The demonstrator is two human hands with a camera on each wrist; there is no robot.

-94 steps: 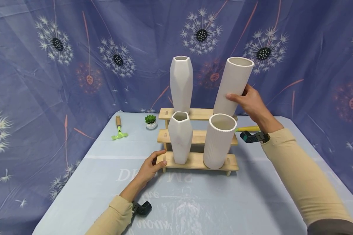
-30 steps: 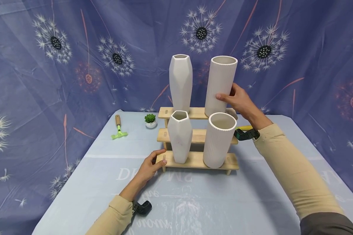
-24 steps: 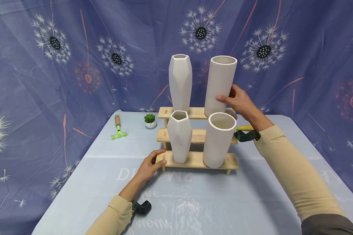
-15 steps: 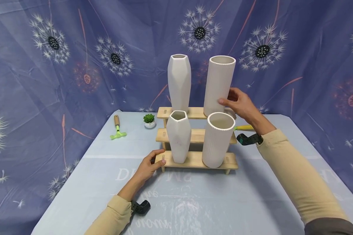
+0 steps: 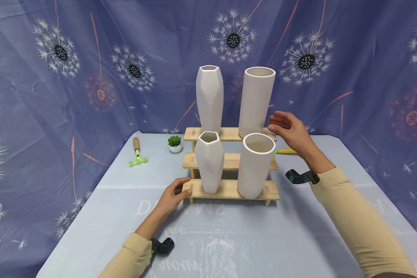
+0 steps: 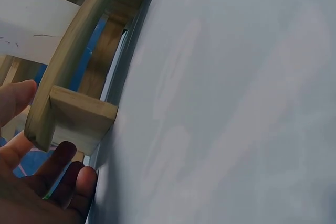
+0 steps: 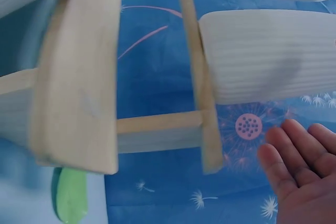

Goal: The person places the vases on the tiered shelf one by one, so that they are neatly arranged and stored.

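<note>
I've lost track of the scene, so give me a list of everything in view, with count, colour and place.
Stepped shelf: one, light wood, three steps, centre of table.
Tall faceted vase: one, white, top step, left.
Tall ribbed vase: one, white, top step, right, upright.
Short faceted vase: one, white, bottom step, left.
Short ribbed vase: one, white, bottom step, right.
Succulent: one, green in white pot, left of shelf.
Small rake: one, green, wooden handle, table's left.
Yellow handle: one, behind the shelf's right end.
Table: one, pale blue cover.
Backdrop: blue dandelion cloth.
Left hand: touches bottom step's left end.
Right hand: open, beside the tall ribbed vase, apart from it.
</note>
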